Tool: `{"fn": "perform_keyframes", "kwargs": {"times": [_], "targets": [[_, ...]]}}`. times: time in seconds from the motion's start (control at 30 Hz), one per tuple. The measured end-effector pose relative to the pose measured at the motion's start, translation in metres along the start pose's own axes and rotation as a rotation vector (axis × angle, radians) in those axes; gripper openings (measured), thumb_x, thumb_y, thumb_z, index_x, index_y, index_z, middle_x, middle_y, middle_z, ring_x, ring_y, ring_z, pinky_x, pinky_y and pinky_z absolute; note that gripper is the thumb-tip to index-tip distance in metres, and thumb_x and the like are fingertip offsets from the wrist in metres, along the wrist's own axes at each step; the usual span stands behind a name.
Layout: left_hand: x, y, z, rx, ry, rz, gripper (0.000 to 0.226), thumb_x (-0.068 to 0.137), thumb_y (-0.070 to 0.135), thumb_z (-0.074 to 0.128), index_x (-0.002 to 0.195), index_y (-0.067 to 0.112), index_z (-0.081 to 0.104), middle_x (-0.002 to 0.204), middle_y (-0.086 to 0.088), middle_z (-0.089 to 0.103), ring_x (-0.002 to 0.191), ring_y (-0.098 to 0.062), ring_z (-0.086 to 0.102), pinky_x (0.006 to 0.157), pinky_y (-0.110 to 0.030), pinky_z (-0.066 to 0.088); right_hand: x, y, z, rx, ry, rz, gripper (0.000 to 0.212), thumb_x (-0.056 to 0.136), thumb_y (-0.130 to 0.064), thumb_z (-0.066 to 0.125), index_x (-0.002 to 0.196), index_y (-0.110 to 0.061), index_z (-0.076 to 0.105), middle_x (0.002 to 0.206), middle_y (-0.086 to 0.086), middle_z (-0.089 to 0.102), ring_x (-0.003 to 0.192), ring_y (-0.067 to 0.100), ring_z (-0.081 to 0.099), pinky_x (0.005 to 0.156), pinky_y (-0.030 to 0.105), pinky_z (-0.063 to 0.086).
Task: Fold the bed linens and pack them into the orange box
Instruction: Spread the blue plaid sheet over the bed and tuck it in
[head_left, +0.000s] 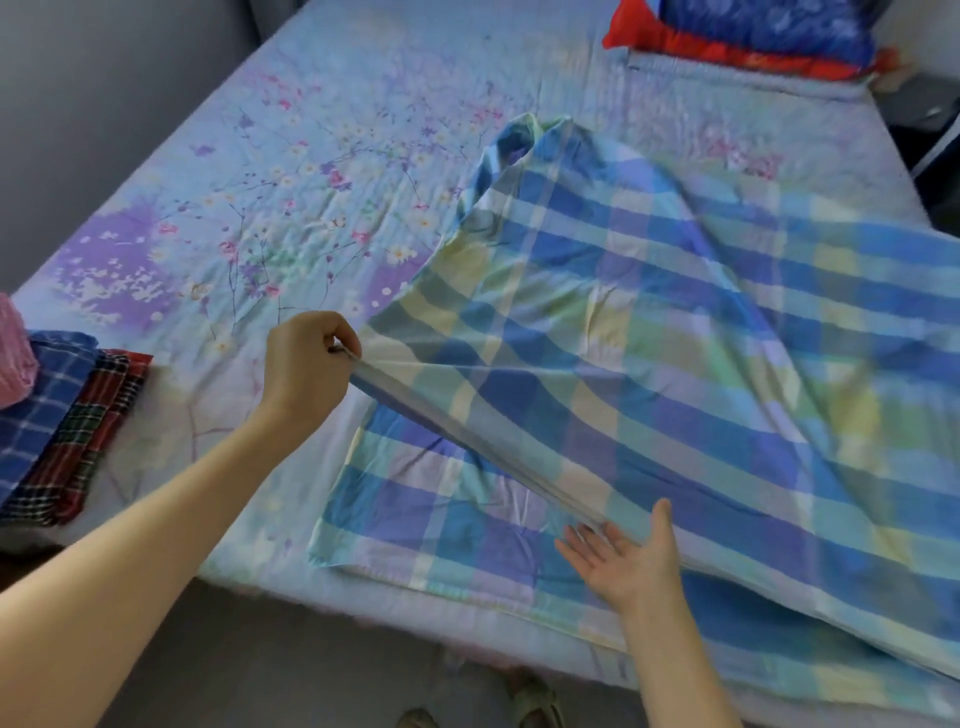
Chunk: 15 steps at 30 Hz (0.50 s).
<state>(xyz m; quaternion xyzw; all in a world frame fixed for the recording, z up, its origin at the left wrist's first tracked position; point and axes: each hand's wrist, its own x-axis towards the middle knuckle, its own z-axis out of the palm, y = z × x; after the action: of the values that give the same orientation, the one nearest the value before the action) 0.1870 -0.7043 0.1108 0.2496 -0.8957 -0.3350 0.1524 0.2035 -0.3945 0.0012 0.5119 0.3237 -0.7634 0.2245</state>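
Left hand (304, 374) pinches plaid sheet (649, 338) above floral bed (260, 208); right hand (623, 566) flat, fingers straight, touching its fold.

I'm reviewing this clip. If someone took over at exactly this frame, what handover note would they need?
Left hand: pinches the raised fold edge of the blue plaid sheet.
Right hand: open, fingers straight, at the same edge nearer the body.
The sheet lies partly folded across the floral bed.
Done: a folded stack of checked linens sits at the bed's left edge.
Left: finish folding this sheet, then pack everything. The orange box is not in view.
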Motion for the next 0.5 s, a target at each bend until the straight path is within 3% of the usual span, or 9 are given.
{"fn": "perform_keyframes", "kwargs": {"times": [0.07,0.1,0.17,0.23,0.27,0.37,0.4,0.5], "targets": [[-0.006,-0.002,-0.003,0.015,-0.013,0.014,0.035,0.068,-0.022,0.039,0.063,0.008,0.058,0.062,0.004,0.045,0.057,-0.008,0.039,0.051,-0.017,0.029,0.005,-0.001,0.006,0.09,0.018,0.049,0.063,0.08,-0.063,0.058,0.094,-0.001,0.051,0.097,0.021,0.054,0.088,0.037,0.055,0.095,0.051,0.044],[-0.009,-0.004,-0.005,0.025,-0.013,0.027,0.035,0.069,-0.022,0.039,0.063,0.008,0.058,0.064,0.005,0.046,0.058,-0.007,0.04,0.052,-0.016,0.03,0.009,-0.002,0.007,0.133,0.037,0.054,0.057,0.082,-0.057,0.06,0.095,-0.002,0.053,0.091,0.022,0.059,0.084,0.036,0.056,0.089,0.049,0.049],[-0.016,-0.009,-0.01,0.048,-0.003,0.066,0.035,0.07,-0.021,0.039,0.063,0.008,0.057,0.067,0.007,0.046,0.061,-0.006,0.041,0.052,-0.012,0.031,0.014,-0.004,0.008,0.171,0.09,0.03,0.037,0.088,-0.042,0.062,0.092,-0.006,0.056,0.065,0.019,0.066,0.071,0.032,0.062,0.058,0.041,0.058],[-0.022,-0.016,-0.017,0.074,-0.004,0.122,0.035,0.069,-0.022,0.04,0.061,0.009,0.055,0.067,0.007,0.044,0.061,-0.008,0.04,0.053,-0.011,0.032,0.014,-0.01,0.004,0.146,0.145,-0.006,0.02,0.093,-0.021,0.057,0.082,-0.006,0.054,0.042,0.014,0.059,0.044,0.026,0.063,0.031,0.034,0.048],[-0.025,-0.019,-0.022,0.096,-0.007,0.176,0.036,0.068,-0.023,0.041,0.06,0.009,0.054,0.066,0.007,0.044,0.06,-0.01,0.039,0.052,-0.013,0.031,0.013,-0.013,0.0,0.119,0.159,-0.031,0.019,0.094,-0.012,0.053,0.077,-0.005,0.051,0.036,0.011,0.055,0.032,0.022,0.057,0.025,0.029,0.043],[-0.041,-0.031,-0.047,0.302,-0.055,0.547,0.024,0.06,-0.016,0.044,0.056,0.007,0.049,0.061,-0.002,0.042,0.05,-0.025,0.04,0.045,-0.03,0.033,-0.008,-0.018,-0.018,0.002,0.176,-0.141,0.021,0.091,0.0,0.048,0.071,-0.004,0.047,0.031,0.007,0.051,0.025,0.015,0.051,0.026,0.021,0.041],[-0.049,-0.04,-0.056,0.387,-0.076,0.642,0.018,0.058,-0.012,0.048,0.056,0.006,0.049,0.059,-0.005,0.044,0.047,-0.025,0.042,0.042,-0.03,0.032,-0.014,-0.017,-0.026,-0.029,0.165,-0.159,0.019,0.089,0.002,0.05,0.071,-0.005,0.048,0.034,0.008,0.053,0.028,0.015,0.054,0.028,0.021,0.043],[-0.082,-0.082,-0.063,0.504,-0.161,0.568,0.025,0.059,-0.008,0.065,0.057,0.013,0.051,0.06,-0.001,0.048,0.048,-0.022,0.045,0.042,-0.027,0.033,-0.016,-0.003,-0.05,-0.14,0.199,-0.118,0.016,0.087,0.005,0.054,0.075,-0.004,0.048,0.06,0.017,0.056,0.052,0.025,0.056,0.028,0.022,0.043]]}}
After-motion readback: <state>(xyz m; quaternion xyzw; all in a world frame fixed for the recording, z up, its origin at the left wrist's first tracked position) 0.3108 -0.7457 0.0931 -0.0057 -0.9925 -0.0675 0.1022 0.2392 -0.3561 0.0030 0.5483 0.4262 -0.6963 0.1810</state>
